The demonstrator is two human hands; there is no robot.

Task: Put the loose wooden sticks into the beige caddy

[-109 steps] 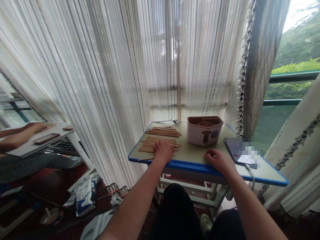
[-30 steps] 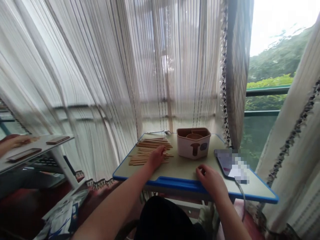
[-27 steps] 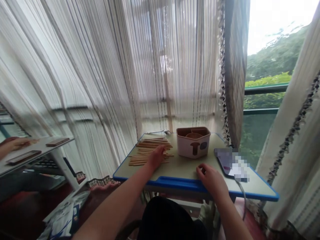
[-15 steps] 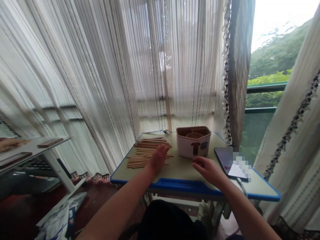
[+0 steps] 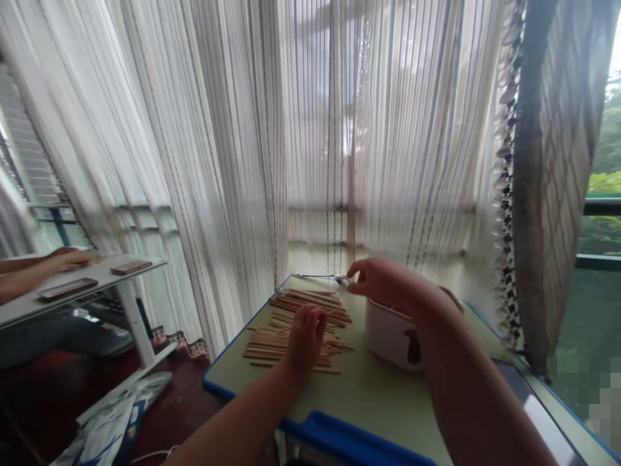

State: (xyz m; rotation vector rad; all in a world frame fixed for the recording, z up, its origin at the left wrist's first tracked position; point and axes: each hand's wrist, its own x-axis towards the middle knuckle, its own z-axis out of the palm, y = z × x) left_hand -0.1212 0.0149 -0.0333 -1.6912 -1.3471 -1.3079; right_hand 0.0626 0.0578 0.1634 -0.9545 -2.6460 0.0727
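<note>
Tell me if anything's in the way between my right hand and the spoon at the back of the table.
Nothing visible: your right hand is right at the bowl end of the spoon, though I can't tell whether they touch. The container and the wooden sticks sit nearer you, outside that gap.

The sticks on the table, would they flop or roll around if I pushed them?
The sticks are probably stiff, since they look straight. Each is likely light, being so thin. Pushed, they might slide or roll apart, because they lie side by side with some crossing others, though I can't tell how round they are.
</note>
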